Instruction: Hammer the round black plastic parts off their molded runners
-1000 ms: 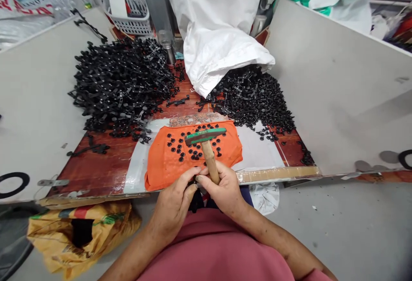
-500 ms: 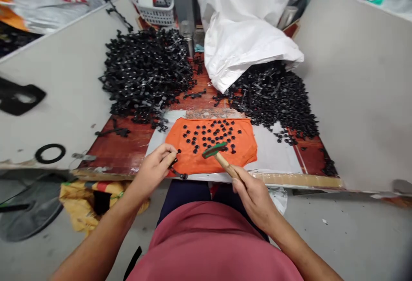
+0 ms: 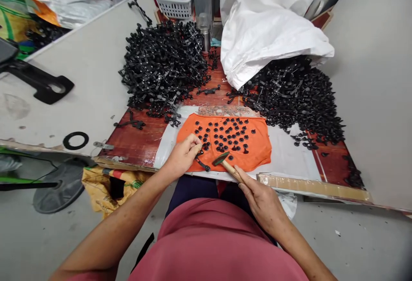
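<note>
My left hand (image 3: 184, 155) is closed, thumb and fingertips pinching a slim black plastic strip (image 3: 202, 163) with a round end, over the left front part of an orange cloth (image 3: 257, 154). My right hand (image 3: 262, 199) is wrapped round the wooden handle of a small hammer (image 3: 231, 170). Its dark green head hovers low or rests at the cloth's front, just right of the strip; I cannot tell which. Many small round black pieces (image 3: 228, 130) lie scattered across the cloth. What exactly sits between my left fingertips is hidden.
A big heap of black plastic strips (image 3: 164, 66) stands at the back left. Another heap of small black parts (image 3: 302, 96) lies right, partly under a white sack (image 3: 273, 44). A metal flask (image 3: 205, 36) and a white basket (image 3: 175, 8) are behind. Pale side panels (image 3: 376, 79) flank the table.
My left hand has moved right and inward over the cloth with the strip. The hammer head sits slightly nearer the front edge. The whole view has shifted, putting the table further right.
</note>
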A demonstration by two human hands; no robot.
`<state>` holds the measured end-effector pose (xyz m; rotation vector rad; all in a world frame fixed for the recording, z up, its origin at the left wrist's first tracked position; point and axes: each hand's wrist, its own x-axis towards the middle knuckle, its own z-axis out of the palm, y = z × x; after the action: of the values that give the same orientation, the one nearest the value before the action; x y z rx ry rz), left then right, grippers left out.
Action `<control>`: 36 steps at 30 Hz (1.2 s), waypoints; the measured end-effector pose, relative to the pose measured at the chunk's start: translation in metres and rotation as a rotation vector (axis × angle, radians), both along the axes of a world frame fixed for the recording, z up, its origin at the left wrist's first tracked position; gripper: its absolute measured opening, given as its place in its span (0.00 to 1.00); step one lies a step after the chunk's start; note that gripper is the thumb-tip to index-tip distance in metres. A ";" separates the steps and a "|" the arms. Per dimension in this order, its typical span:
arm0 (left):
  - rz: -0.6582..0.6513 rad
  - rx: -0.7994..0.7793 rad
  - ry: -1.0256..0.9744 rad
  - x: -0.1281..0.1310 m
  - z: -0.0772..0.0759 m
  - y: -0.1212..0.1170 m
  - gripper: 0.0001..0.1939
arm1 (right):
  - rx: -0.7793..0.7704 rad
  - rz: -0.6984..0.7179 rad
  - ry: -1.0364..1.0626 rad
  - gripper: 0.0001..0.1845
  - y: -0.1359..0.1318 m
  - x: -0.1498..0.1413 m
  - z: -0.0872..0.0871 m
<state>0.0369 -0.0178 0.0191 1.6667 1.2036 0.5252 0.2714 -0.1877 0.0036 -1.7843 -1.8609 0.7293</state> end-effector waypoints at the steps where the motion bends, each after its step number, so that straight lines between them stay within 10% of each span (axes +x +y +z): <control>1: -0.005 0.012 0.010 0.001 -0.001 0.000 0.08 | 0.002 0.001 -0.008 0.32 0.000 0.000 0.000; 36: -0.122 0.105 0.197 -0.001 0.006 0.010 0.03 | 0.129 0.045 -0.439 0.31 0.047 -0.019 0.030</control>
<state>0.0363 -0.0080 0.0249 1.9041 1.2219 0.3597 0.2529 -0.1410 0.0340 -1.9359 -2.1714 0.2315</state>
